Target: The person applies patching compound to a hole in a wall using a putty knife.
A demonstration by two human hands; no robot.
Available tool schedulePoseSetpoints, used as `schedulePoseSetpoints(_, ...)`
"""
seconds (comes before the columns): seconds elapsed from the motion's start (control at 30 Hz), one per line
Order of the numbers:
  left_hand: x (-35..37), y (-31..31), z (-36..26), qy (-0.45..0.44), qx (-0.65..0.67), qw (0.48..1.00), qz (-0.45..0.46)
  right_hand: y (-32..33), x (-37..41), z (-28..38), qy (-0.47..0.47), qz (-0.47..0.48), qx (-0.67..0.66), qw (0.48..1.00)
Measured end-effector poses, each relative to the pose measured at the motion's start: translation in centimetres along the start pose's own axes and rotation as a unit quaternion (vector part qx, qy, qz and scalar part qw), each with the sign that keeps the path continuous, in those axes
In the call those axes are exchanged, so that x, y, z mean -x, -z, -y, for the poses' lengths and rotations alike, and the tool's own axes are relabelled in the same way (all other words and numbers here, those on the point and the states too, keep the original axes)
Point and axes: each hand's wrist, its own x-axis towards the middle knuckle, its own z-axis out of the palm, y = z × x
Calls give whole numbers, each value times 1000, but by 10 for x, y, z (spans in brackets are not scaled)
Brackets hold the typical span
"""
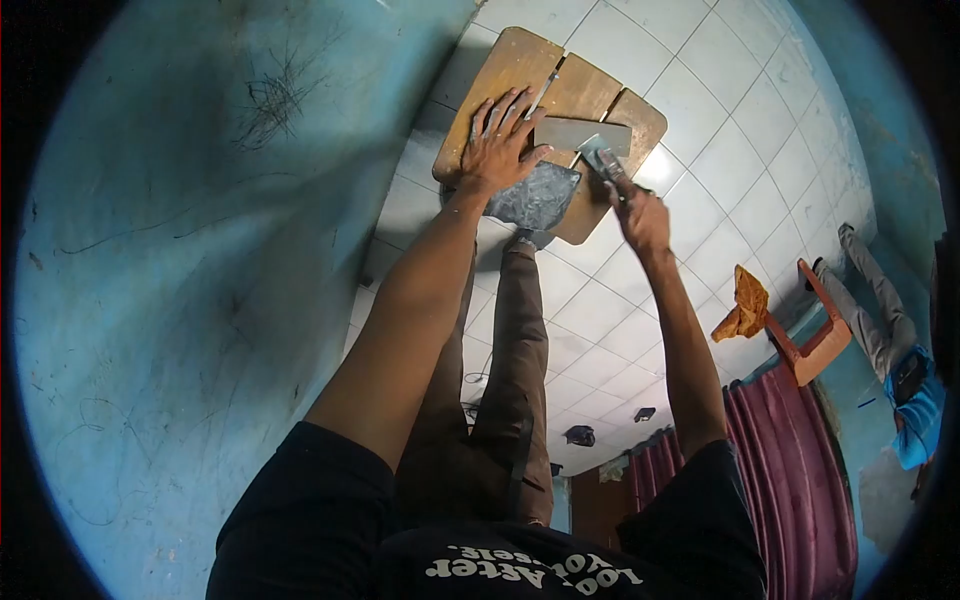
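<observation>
My left hand (500, 145) lies with fingers spread on a slatted wooden stool top (505, 65), its thumb close to the left end of a flat grey rectangular plate (560, 133). Wrapped round the handle of a putty knife (600, 155), my right hand (640, 212) is closed. The knife's blade meets the plate near its right part. Just below my left hand, a crumpled grey sheet or bag (540, 198) covers the stool's near edge; what is inside it, if anything, is hidden.
White floor tiles (730, 130) surround the stool. A scuffed blue wall (180, 250) rises close on the left. To the right are an orange-brown cloth (742, 305), an orange plastic chair (820, 345), a purple curtain (800, 470) and another person's legs (880, 305).
</observation>
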Motion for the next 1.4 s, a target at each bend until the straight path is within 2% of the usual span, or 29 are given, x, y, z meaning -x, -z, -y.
schedulePoseSetpoints(0.1,7,-1,-6,11,4,1000,4,-5,4,-3,-57,-64,-67,994)
schedulePoseSetpoints(0.17,-1,2,-1,0,0,1000,7,-5,12,3,26,5,36,999)
schedulePoseSetpoints(0.2,0,2,-2,2,3,1000,9,0,8,-7,-21,22,25,999)
schedulePoseSetpoints(0.23,3,2,-4,9,6,1000,11,34,3,24,-152,18,-47,987)
schedulePoseSetpoints(0.3,6,0,-4,11,4,1000,9,-21,11,-17,-44,12,26,999)
schedulePoseSetpoints(0.33,4,0,-3,6,3,1000,8,8,14,21,-8,35,46,998)
schedulePoseSetpoints(0.37,2,0,-1,4,3,1000,9,7,10,18,-11,34,45,998)
schedulePoseSetpoints(0.43,4,1,-2,4,7,1000,4,9,2,8,-158,-25,-32,987)
schedulePoseSetpoints(0.47,5,0,-2,4,6,1000,4,1,7,12,-64,-60,-66,994)
schedulePoseSetpoints(0.5,4,-1,-2,5,4,1000,9,-15,12,3,14,7,38,999)
schedulePoseSetpoints(0.57,4,-1,-2,7,5,1000,17,6,4,7,-43,17,50,998)
schedulePoseSetpoints(0.6,5,-1,-2,4,8,1000,12,21,0,19,-162,-2,-49,986)
schedulePoseSetpoints(0.63,4,-1,-1,1,6,1000,5,18,2,24,-158,-1,-47,986)
schedulePoseSetpoints(0.7,3,0,-1,2,3,1000,7,5,8,30,-13,29,40,999)
schedulePoseSetpoints(0.73,4,0,-2,8,5,1000,10,12,6,18,3,-2,28,1000)
schedulePoseSetpoints(0.77,6,-1,-5,11,8,1000,11,16,-1,15,-125,-5,-32,992)
schedulePoseSetpoints(0.83,4,0,-3,6,11,1000,3,2,2,18,-11,-27,20,999)
schedulePoseSetpoints(0.87,1,2,0,0,9,1000,4,0,5,26,23,42,60,997)
schedulePoseSetpoints(0.9,0,2,1,0,7,1000,3,6,1,27,20,40,58,997)
schedulePoseSetpoints(0.97,6,-2,-6,11,13,1000,1,18,0,23,-116,-56,-71,989)
schedulePoseSetpoints(1.03,3,1,-3,4,19,1000,-8,-23,9,3,34,-49,3,998)
schedulePoseSetpoints(1.1,-2,3,1,-6,16,1000,-5,-23,10,-5,0,48,90,995)
schedulePoseSetpoints(1.13,1,1,-1,-2,18,1000,-3,-19,12,-1,0,52,92,994)
schedulePoseSetpoints(1.2,5,0,-4,7,15,1000,-8,-12,6,10,-97,-61,-72,991)
schedulePoseSetpoints(1.23,5,-2,-3,7,10,1000,-4,-18,14,11,7,-47,10,999)
schedulePoseSetpoints(1.3,3,-1,-2,6,8,1000,1,-22,14,-16,17,-12,32,999)
schedulePoseSetpoints(1.33,4,-2,-1,2,12,1000,-3,15,3,11,-141,17,-14,990)
schedulePoseSetpoints(1.37,5,-2,-2,2,14,1000,-9,-3,1,-4,-164,-28,-8,986)
schedulePoseSetpoints(1.4,5,-1,-3,2,11,1000,-12,-26,7,-18,-54,-6,22,998)
